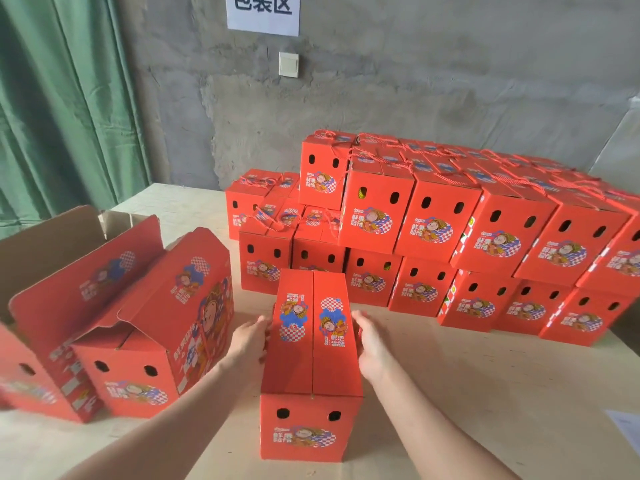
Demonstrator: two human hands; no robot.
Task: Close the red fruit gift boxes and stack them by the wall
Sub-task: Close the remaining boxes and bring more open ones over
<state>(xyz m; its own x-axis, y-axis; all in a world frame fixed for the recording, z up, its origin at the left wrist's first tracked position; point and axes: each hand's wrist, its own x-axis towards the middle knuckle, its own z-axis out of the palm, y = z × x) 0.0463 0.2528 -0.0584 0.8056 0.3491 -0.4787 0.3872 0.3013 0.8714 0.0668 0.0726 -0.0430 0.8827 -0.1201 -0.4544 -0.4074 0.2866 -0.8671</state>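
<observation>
Head view: one closed box is seen at lower centre on the table, flaps folded shut, pressed between the left hand and right hand, fingers laid fairly straight along its sides. A big stack is already built by the wall, centre right. This box is not yet stacked, and the open boxes at lower left are judged still to be closed.
</observation>
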